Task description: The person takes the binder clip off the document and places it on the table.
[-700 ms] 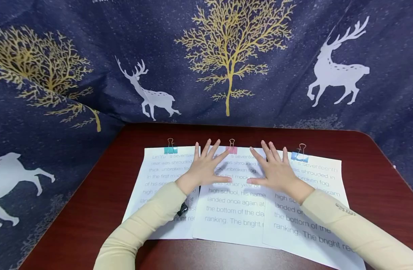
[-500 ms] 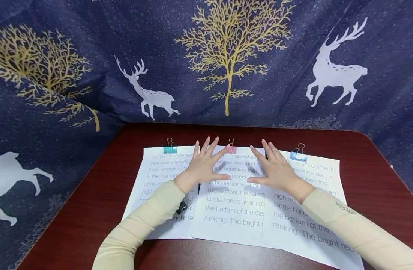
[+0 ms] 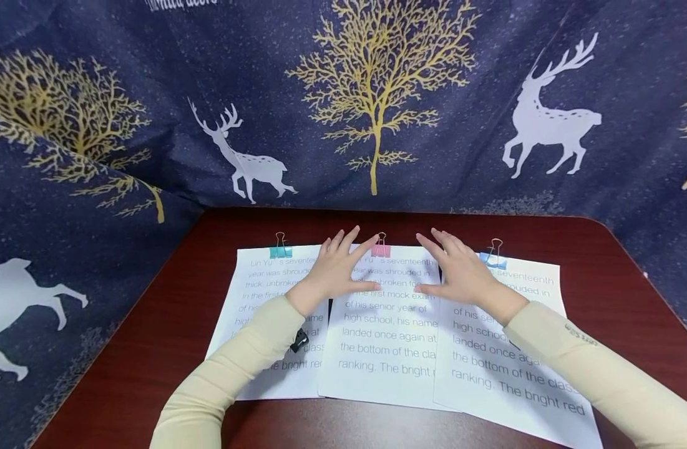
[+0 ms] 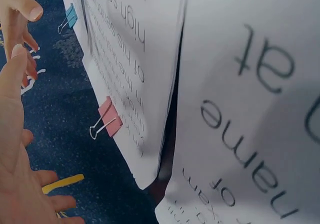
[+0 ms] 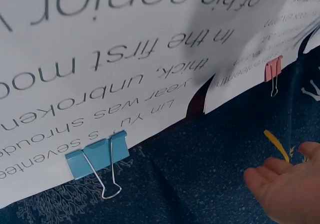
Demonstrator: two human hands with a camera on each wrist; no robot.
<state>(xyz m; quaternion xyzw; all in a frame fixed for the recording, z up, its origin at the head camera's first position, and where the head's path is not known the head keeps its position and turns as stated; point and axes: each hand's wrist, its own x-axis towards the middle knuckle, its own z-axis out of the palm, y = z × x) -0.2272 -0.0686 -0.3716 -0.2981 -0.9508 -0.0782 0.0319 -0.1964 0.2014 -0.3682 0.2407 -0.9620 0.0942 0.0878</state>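
Both hands hold nothing and appear to hover over three printed sheets or thin stacks laid side by side. My left hand (image 3: 333, 271), fingers spread, is over the seam of the left paper (image 3: 231, 312) and the middle paper (image 3: 385, 390). My right hand (image 3: 463, 277) is over the seam of the middle paper and the right paper (image 3: 523, 415), its thumb pointing at the left thumb. At the papers' top edges sit a teal binder clip (image 3: 281, 252), a pink binder clip (image 3: 380, 251) and a blue binder clip (image 3: 493, 260). The left fingertips are near the pink clip.
The dark red table (image 3: 169, 293) reaches past the papers on both sides. Behind it hangs a navy cloth (image 3: 321, 81) printed with deer and trees. A small black device (image 3: 300, 340) shows at the left wrist, above the left paper.
The spread fingers of both hands have drawn in and bent slightly. The head view has shifted a little. Papers and clips keep their places on the table.
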